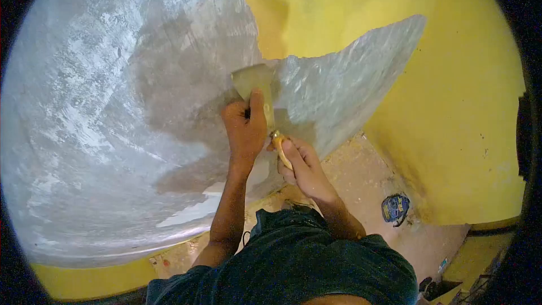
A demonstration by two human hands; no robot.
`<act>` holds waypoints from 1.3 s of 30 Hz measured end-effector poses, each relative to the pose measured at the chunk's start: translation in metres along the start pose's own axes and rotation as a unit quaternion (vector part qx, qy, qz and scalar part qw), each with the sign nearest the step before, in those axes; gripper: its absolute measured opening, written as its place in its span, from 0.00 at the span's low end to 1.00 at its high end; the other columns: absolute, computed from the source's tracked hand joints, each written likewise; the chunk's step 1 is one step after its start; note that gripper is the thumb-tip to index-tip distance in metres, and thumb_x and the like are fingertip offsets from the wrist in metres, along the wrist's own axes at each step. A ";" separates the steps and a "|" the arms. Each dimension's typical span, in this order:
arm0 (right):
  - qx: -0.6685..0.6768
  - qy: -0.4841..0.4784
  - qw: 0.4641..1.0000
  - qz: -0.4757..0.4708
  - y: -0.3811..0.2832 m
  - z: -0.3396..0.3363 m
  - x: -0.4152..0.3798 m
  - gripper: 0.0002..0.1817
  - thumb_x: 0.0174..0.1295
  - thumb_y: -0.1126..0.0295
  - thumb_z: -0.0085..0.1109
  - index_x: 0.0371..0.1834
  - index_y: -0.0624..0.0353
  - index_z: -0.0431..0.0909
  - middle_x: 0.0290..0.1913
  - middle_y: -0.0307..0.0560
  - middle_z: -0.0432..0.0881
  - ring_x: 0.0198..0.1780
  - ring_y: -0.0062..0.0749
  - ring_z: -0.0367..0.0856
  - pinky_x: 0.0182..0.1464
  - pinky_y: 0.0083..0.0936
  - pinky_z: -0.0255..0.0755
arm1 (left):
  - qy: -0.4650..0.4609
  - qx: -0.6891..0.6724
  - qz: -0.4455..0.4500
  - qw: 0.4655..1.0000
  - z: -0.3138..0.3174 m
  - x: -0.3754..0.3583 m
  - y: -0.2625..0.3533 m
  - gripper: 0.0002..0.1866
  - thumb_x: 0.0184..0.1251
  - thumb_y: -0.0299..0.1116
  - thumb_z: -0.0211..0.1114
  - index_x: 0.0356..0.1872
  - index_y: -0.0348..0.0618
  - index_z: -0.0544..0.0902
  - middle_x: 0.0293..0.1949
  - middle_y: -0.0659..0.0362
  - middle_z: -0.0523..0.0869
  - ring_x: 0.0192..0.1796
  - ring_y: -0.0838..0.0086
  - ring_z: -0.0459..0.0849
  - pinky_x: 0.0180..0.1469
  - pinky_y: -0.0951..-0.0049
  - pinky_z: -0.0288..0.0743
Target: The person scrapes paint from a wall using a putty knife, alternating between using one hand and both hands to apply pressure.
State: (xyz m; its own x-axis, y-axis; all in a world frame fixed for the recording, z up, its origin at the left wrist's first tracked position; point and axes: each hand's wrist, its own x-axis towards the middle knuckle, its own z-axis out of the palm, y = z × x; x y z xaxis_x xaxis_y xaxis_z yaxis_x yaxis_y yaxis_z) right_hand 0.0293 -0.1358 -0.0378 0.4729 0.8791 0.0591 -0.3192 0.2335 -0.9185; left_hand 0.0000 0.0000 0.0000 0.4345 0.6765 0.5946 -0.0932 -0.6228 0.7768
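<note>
A broad metal scraper (255, 79) with a yellowish-orange handle lies against a curved wall surface, its wide edge toward the upper left. My right hand (305, 168) is wrapped round the handle. On the blade rests my left hand (248, 127), its thumb or a finger extended along the metal and the other fingers bent behind it, partly hidden. Around the blade the wall carries a grey, streaky coating (186, 79) with whitish patches. Just above and right of the blade, the coating meets yellow paint (339, 5) along a ragged edge.
Below the wall is a dusty, stained floor (361, 181). A dark blue object with yellow marks (395, 209) lies on it at the right. Dark items (435, 288) stand at the lower right. My dark shirt (293, 260) fills the bottom centre.
</note>
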 end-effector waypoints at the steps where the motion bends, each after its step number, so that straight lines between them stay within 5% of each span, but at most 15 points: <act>1: -0.006 0.008 1.000 -0.001 0.004 0.002 0.000 0.20 0.74 0.53 0.41 0.48 0.59 0.73 0.15 0.29 0.60 0.14 0.12 0.54 0.16 0.15 0.46 | 0.005 -0.043 -0.051 0.998 0.002 0.000 0.004 0.24 0.71 0.39 0.58 0.14 0.38 0.72 0.11 0.65 0.68 0.17 0.84 0.64 0.18 0.72 0.54; 3: -0.015 0.023 0.999 0.022 0.000 0.001 -0.010 0.19 0.74 0.54 0.41 0.47 0.58 0.73 0.15 0.29 0.61 0.14 0.12 0.53 0.16 0.15 0.46 | 0.011 -0.090 -0.126 0.988 0.011 -0.008 0.010 0.25 0.72 0.40 0.57 0.14 0.37 0.72 0.11 0.65 0.68 0.16 0.84 0.64 0.18 0.72 0.55; 5: 0.017 0.043 0.999 0.010 -0.003 0.009 -0.001 0.16 0.73 0.57 0.45 0.45 0.58 0.75 0.19 0.29 0.64 0.19 0.14 0.59 0.20 0.16 0.53 | 0.027 -0.053 -0.088 0.994 0.012 0.002 0.009 0.25 0.72 0.40 0.56 0.14 0.36 0.72 0.11 0.66 0.69 0.17 0.84 0.64 0.18 0.72 0.55; 14: -0.038 0.059 0.994 -0.089 -0.002 0.003 0.013 0.18 0.74 0.54 0.42 0.44 0.58 0.73 0.16 0.28 0.60 0.15 0.11 0.55 0.16 0.15 0.46 | 0.114 -0.039 -0.037 0.992 0.029 0.013 0.029 0.25 0.72 0.41 0.57 0.16 0.35 0.74 0.12 0.65 0.72 0.17 0.82 0.66 0.20 0.70 0.59; 23: 0.007 0.061 0.998 -0.025 -0.019 0.004 -0.003 0.18 0.74 0.55 0.42 0.46 0.58 0.74 0.17 0.27 0.61 0.15 0.11 0.54 0.16 0.15 0.46 | 0.068 -0.105 -0.145 0.981 0.025 0.006 0.024 0.25 0.72 0.43 0.57 0.16 0.35 0.75 0.12 0.64 0.73 0.17 0.82 0.68 0.18 0.72 0.59; 29: -0.018 0.072 0.995 -0.067 0.007 -0.004 0.005 0.16 0.72 0.56 0.49 0.42 0.58 0.76 0.19 0.28 0.63 0.19 0.12 0.57 0.20 0.15 0.52 | 0.111 -0.011 -0.060 0.992 0.031 0.001 0.007 0.26 0.72 0.42 0.57 0.14 0.35 0.74 0.11 0.63 0.73 0.16 0.81 0.67 0.18 0.70 0.59; 39: -0.012 0.053 0.998 -0.033 0.000 -0.006 0.001 0.17 0.72 0.54 0.48 0.40 0.57 0.76 0.19 0.28 0.64 0.18 0.12 0.58 0.19 0.16 0.52 | 0.058 -0.065 -0.100 0.991 0.025 0.002 0.015 0.24 0.71 0.42 0.58 0.18 0.34 0.74 0.13 0.66 0.71 0.18 0.83 0.65 0.20 0.71 0.59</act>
State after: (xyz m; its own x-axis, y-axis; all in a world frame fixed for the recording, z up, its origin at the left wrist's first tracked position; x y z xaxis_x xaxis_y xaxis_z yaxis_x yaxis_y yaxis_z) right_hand 0.0349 -0.1371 -0.0399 0.5773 0.8126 0.0798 -0.2644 0.2784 -0.9234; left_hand 0.0218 -0.0173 0.0078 0.3500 0.8271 0.4398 -0.1329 -0.4209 0.8973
